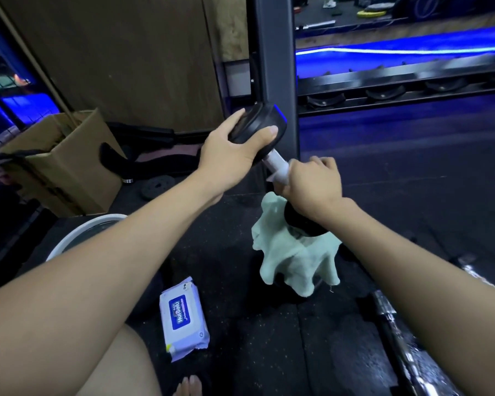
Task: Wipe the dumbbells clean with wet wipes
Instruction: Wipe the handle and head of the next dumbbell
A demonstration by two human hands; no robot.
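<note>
A black dumbbell [262, 121] stands tilted in the middle of the head view, with its lower head resting on a pale green cloth [292, 258] on the floor. My left hand [232, 150] grips the upper black head. My right hand [312, 181] is curled round the silver handle, with a white wet wipe [277, 170] wrapped between palm and bar. A white and blue pack of wet wipes [183, 318] lies on the floor near my left knee.
A grey upright post [277, 67] of a rack stands just behind the dumbbell, with a shelf of dumbbells [383, 92] to its right. A cardboard box [63, 161] and a white basin [83, 232] sit left. A chrome bar [406, 338] lies at lower right.
</note>
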